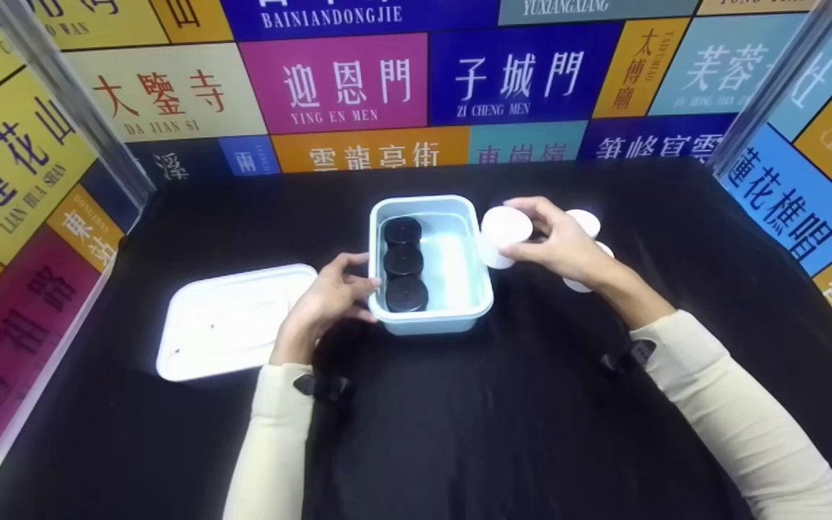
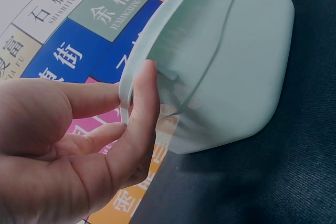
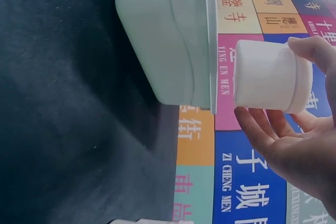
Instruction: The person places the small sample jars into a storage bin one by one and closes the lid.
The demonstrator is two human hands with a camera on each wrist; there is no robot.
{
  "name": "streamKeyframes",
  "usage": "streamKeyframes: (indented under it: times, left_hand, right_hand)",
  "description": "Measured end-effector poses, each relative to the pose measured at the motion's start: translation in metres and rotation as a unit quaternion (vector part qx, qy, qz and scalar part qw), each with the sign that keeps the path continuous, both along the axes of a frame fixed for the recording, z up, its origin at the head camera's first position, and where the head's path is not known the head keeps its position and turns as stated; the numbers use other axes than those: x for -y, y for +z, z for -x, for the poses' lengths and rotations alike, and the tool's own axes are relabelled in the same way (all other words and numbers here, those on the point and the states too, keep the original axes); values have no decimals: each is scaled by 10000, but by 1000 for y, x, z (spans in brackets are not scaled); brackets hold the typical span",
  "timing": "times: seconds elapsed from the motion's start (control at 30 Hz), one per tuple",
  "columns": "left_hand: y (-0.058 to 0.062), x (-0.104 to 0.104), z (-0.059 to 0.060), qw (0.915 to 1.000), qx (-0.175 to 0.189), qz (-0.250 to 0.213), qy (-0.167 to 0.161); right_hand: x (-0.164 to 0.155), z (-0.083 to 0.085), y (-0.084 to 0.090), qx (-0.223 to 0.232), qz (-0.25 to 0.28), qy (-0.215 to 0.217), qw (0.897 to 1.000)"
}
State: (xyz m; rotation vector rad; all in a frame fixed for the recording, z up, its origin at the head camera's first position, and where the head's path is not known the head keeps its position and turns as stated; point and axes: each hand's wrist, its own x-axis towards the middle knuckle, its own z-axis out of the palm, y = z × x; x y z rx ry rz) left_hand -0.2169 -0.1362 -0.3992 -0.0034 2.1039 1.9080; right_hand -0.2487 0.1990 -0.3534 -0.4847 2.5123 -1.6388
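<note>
The right hand pinches a white jar just beside the pale-blue tub — the loading step, likely. The left hand grips the tub's rim, three black-lidded jars inside; next calls for the free column.

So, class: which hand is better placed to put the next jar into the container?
The right hand: it already holds a white jar beside the container, while the left hand grips the container's near rim.
</note>
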Motion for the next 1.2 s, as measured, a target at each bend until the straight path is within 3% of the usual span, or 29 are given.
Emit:
streamKeyframes:
  times: [0.33,0.67,1.2]
  left_hand:
    - [0,2,0,10000,29,0,10]
    - [0,1,-1,10000,21,-38,3]
    - [0,0,0,10000,23,-33,31]
  right_hand:
    - [29,21,4,-190,-624,238,9976]
    - [49,47,6,-83,-1230,145,9923]
    - [75,74,19,-55,-2307,381,9723]
